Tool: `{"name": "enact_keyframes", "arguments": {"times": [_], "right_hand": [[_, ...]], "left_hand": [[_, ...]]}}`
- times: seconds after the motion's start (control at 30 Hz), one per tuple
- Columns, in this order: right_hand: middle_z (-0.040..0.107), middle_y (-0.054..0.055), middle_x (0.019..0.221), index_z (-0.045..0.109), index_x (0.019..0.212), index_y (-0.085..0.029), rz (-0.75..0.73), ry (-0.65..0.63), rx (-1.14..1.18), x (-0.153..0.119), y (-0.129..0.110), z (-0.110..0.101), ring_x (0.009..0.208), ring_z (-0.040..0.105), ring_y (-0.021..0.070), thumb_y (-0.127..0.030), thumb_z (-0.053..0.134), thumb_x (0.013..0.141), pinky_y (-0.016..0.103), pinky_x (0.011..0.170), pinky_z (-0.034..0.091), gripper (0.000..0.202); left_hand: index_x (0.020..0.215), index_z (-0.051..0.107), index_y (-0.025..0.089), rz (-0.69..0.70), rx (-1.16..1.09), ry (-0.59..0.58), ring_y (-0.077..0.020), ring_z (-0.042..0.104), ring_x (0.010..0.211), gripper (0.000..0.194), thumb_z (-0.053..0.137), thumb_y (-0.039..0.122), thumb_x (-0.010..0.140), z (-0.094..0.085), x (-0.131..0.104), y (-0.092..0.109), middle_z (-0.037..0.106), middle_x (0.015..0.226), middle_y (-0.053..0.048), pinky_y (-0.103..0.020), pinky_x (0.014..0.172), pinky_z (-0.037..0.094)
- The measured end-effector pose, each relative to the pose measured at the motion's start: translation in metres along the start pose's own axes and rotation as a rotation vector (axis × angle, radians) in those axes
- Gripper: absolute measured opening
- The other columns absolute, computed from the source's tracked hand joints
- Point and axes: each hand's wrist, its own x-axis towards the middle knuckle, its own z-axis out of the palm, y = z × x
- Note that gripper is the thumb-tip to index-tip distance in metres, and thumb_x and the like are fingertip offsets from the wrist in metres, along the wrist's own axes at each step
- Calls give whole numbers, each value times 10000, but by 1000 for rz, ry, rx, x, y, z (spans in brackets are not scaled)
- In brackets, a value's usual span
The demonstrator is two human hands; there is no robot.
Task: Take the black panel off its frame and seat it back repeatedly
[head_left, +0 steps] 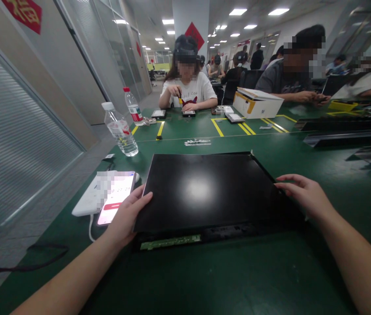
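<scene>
A dark, glossy display panel point(201, 192) lies over a black frame point(264, 168) on the green table. My left hand point(131, 210) holds the panel's left edge, thumb on top and the other fingers mostly hidden beside and beneath it. Along the near side a green circuit board strip point(170, 242) shows in the frame. The panel sits shifted to the left, leaving the frame's right rim bare. At that rim, my right hand point(303, 192) has its bent fingertips against the edge; its thumb is hard to make out.
Left of the panel, a lit phone point(116, 199) rests against a white box-like device point(89, 197) with a cable. Two water bottles point(123, 135) point(133, 107) stand behind. Across the table a person point(188, 87) works on small parts near a white box point(257, 104). Black metal strips point(336, 139) lie at right.
</scene>
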Motion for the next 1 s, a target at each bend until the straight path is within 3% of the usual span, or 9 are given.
{"name": "enact_keyframes", "arguments": {"times": [0.2, 0.5, 0.7, 1.0], "right_hand": [[718, 42, 682, 764, 862, -227, -25, 17, -35, 2, 6, 2, 608, 603, 200, -495, 741, 591, 347, 598, 438, 382], [770, 68, 812, 777, 912, -234, -85, 25, -138, 9, 19, 3, 701, 665, 231, -551, 695, 645, 378, 699, 489, 423], [765, 68, 778, 776, 891, -238, -72, 26, -165, 7, 15, 4, 694, 673, 241, -566, 672, 633, 385, 685, 487, 430], [779, 64, 784, 786, 881, -247, -93, 24, -209, 8, 17, 3, 696, 689, 250, -581, 662, 645, 387, 689, 497, 428]], "left_hand": [[1293, 706, 162, -23, -4, 24, -204, 771, 607, 480, 760, 127, 817, 3, 1, 0, 843, 927, -73, -247, 532, 598], [1462, 592, 117, 33, -49, 111, -218, 812, 751, 554, 652, 33, 917, 8, 1, 0, 844, 973, -106, -232, 560, 608], [1411, 617, 103, 30, -44, 170, -222, 816, 777, 482, 625, 15, 938, 11, -1, 0, 842, 964, -115, -217, 512, 577], [1153, 677, 130, 25, -36, 244, -193, 793, 690, 256, 634, 20, 927, 14, -1, 2, 827, 877, -75, -208, 482, 552]]}}
